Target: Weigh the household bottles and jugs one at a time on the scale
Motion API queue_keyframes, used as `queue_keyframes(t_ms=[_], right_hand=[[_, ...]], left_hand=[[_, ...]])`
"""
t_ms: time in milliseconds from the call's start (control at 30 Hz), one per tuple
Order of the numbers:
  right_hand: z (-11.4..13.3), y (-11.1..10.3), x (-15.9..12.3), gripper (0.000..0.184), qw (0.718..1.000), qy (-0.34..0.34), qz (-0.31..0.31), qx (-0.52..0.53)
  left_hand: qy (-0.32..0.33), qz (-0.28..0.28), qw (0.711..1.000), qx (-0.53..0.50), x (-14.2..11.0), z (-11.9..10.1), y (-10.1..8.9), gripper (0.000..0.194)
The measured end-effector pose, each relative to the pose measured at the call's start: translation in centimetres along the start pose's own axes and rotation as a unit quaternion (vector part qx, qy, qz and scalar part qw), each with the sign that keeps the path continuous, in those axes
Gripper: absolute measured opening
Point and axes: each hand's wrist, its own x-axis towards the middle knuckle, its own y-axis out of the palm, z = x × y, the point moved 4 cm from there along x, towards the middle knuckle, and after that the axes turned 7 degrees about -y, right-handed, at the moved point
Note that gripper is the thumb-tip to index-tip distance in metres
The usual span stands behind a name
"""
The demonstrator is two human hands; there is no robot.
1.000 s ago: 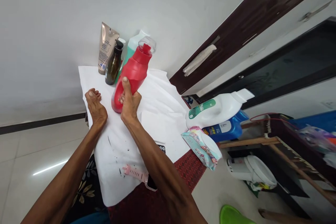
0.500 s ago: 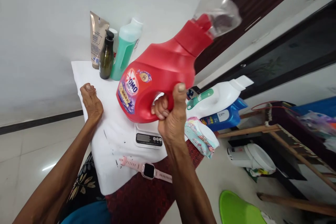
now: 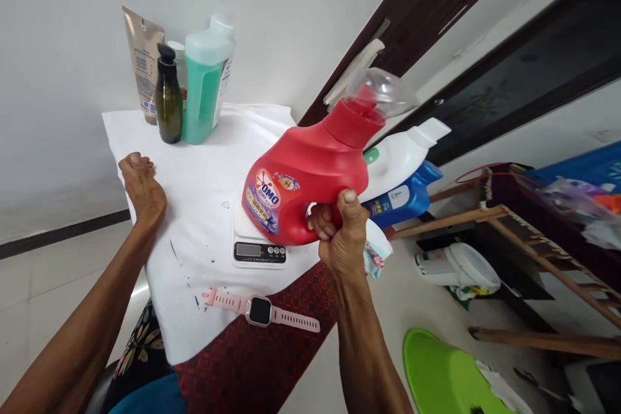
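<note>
My right hand (image 3: 343, 226) grips the handle of a red OMO laundry detergent bottle (image 3: 310, 158), fingers wrapped through the handle hole and thumb on top. The bottle leans, its clear cap (image 3: 388, 92) pointing up and to the right. Its lower end hangs over a white digital kitchen scale (image 3: 259, 253) and hides part of the platform; whether they touch I cannot tell. At the left edge of the white cloth (image 3: 194, 187), my left hand (image 3: 143, 187) rests with curled fingers, nothing visible in it. A pink-strapped smartwatch (image 3: 259, 310) lies in front of the scale.
Along the wall stand a tan tube (image 3: 143, 61), a dark pump bottle (image 3: 169, 100) and a green liquid bottle (image 3: 206, 84). Behind my right hand are a white bottle (image 3: 400, 158), a blue bottle (image 3: 402, 204) and a soft pack (image 3: 377, 249). A green basin (image 3: 436, 369) sits lower right.
My right hand has lowered the detergent bottle toward the scale. The camera view has shifted, so the table things appear further left. My left hand stays at the cloth's edge.
</note>
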Motion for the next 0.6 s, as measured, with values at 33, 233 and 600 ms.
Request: queue_keyframes(t_ms=[33, 233, 600], right_hand=[[-0.4, -0.1, 0.0, 0.071, 1.000, 0.005, 0.000, 0.003], [-1.6, -0.9, -0.1, 0.069, 1.000, 0.004, 0.009, 0.026], [-1.3, -5.1, -1.2, 0.057, 0.988, -0.067, -0.050, -0.133]], left_hand=[[0.000, 0.000, 1.000, -0.001, 0.0, 0.1, 0.0, 0.041], [0.017, 0.003, 1.000, -0.003, 0.1, 0.4, 0.1, 0.044], [0.032, 0.005, 0.999, 0.023, 0.6, 0.9, 0.1, 0.047]])
